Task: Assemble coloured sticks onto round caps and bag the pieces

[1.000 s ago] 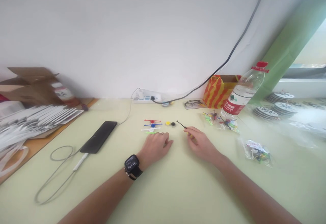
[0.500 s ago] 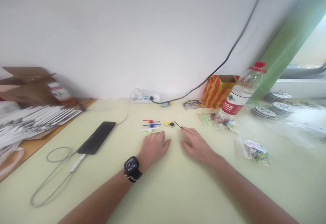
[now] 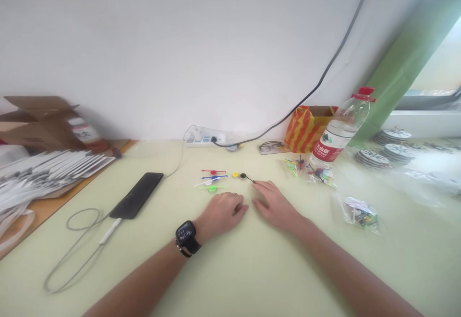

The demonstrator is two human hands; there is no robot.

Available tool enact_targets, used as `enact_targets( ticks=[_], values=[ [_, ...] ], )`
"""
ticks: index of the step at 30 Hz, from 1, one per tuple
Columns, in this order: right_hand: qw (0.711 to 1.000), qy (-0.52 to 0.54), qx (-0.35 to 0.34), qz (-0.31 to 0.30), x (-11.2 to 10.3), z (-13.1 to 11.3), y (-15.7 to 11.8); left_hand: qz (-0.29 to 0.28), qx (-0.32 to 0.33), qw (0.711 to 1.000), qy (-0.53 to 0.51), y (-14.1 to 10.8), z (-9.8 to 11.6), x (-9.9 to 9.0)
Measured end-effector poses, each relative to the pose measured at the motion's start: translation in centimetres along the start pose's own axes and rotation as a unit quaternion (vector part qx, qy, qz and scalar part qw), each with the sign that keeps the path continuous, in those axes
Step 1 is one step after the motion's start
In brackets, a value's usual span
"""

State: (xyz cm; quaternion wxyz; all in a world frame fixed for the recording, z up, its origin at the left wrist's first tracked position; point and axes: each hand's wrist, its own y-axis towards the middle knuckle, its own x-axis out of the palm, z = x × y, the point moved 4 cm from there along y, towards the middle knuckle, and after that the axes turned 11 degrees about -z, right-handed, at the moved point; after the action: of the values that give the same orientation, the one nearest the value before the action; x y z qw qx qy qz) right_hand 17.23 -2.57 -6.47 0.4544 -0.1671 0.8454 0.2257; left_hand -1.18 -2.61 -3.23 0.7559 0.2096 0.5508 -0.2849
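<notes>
Arrow spinners [image 3: 214, 177] sit left of centre on the surface [image 3: 230, 269]; the green spinner [image 3: 212, 189] just got uncovered, so it's untouched now. Left hand [image 3: 220, 213] has curled fingers, can't tell if empty. Past the yellow disc [image 3: 235, 175], the black arrow [image 3: 249, 179] now meets the black disc [image 3: 243, 176], right hand [image 3: 277, 206] fingertips on its near end, pinch unclear.

Light was bright and diffuse, strongest from the window [image 3: 437, 67] at right. Glare whitened the plastic bags [image 3: 425, 177]; shadows were faint. Edges stretched and smeared, and the watch screen [image 3: 185, 232] seemed too soft to read.
</notes>
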Motion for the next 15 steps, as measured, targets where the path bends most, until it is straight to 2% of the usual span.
enact_targets(
  ticks=[3, 9, 12, 15],
  values=[
    [1.0, -0.006, -0.006, -0.001, 0.2, 0.1, 0.3, -0.012, 0.031, 0.999, -0.007, 0.0, 0.8, 0.2],
    [1.0, -0.005, -0.007, 0.003, 0.2, -0.1, 0.3, 0.008, 0.022, 1.0, 0.006, 0.2, 0.7, 0.4],
    [1.0, -0.006, -0.006, 0.001, 0.0, -0.3, 0.2, 0.079, -0.017, 0.996, 0.045, 0.2, 0.0, -0.4],
    [1.0, -0.005, -0.006, 0.001, -0.2, -0.3, 0.1, 0.153, -0.071, 0.982, 0.078, 0.1, -1.6, -1.5]
  ],
)
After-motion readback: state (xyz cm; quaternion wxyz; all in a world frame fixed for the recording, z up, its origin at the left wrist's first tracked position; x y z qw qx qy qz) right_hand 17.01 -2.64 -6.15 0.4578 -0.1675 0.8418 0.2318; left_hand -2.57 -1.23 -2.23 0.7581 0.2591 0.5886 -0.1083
